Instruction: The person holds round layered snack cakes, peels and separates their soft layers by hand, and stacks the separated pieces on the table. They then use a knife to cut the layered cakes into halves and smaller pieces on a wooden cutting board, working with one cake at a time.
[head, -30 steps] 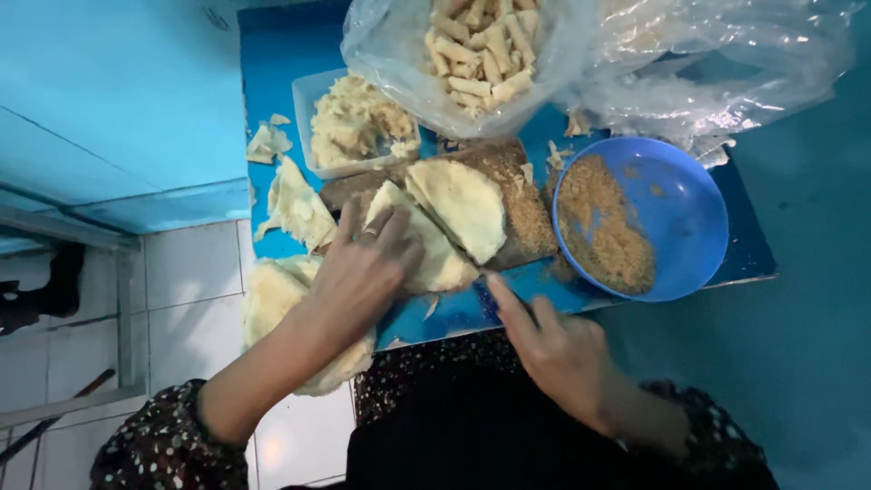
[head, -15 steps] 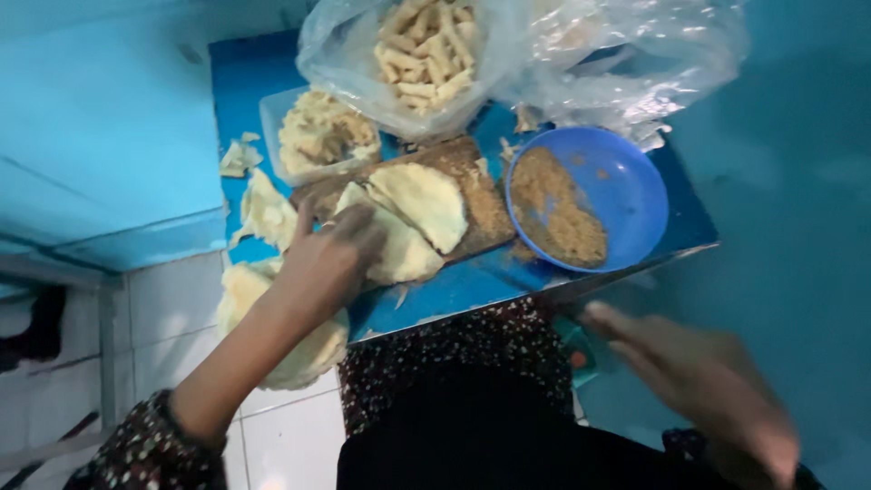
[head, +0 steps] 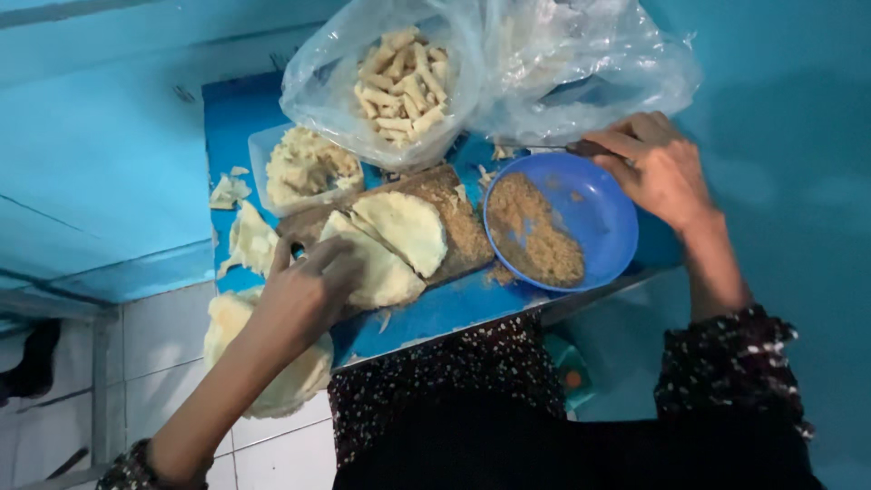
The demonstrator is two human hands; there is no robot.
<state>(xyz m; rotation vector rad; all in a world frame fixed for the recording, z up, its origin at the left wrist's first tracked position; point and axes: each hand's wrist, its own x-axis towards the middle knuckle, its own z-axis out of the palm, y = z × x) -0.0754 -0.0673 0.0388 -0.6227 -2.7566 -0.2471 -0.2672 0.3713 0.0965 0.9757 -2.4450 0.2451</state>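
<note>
Looking down from my head, I see a small blue surface [head: 426, 318] crowded with food. My left hand [head: 304, 290] lies on a pale, thin, round wrapper sheet [head: 386, 268], fingers spread and pressed flat on its near-left edge. This grip seems meant to keep the soft sheet still on the brown wooden board [head: 458, 222] beneath it. A second sheet [head: 410, 227] overlaps the first on its far side. Both sheets are roughly oval, with their long axes running from the near right of the board toward its far left, along the board's own slant.

My right hand [head: 658, 168] reaches to the far rim of a round blue bowl [head: 603, 213] that holds brown crumbs [head: 535, 227]. Its fingers are pinched together around a thin dark handle [head: 581, 145], probably a knife or similar tool. The handle points left, across the far edge of the bowl, and I cannot see its blade clearly against the plastic behind it.

Behind the board sits a clear plastic bag [head: 399, 86] of small pale rolled sticks, open toward me. A second, mostly empty clear bag [head: 590, 68] sits beside it on the right. A clear tub [head: 304, 168] of pale filling stands just left of the board, within easy reach of my left hand. Torn wrapper scraps [head: 245, 236] lie at the left edge, and a stack of more sheets [head: 272, 363] hangs off the near-left corner, above a white tiled floor [head: 172, 345].
</note>
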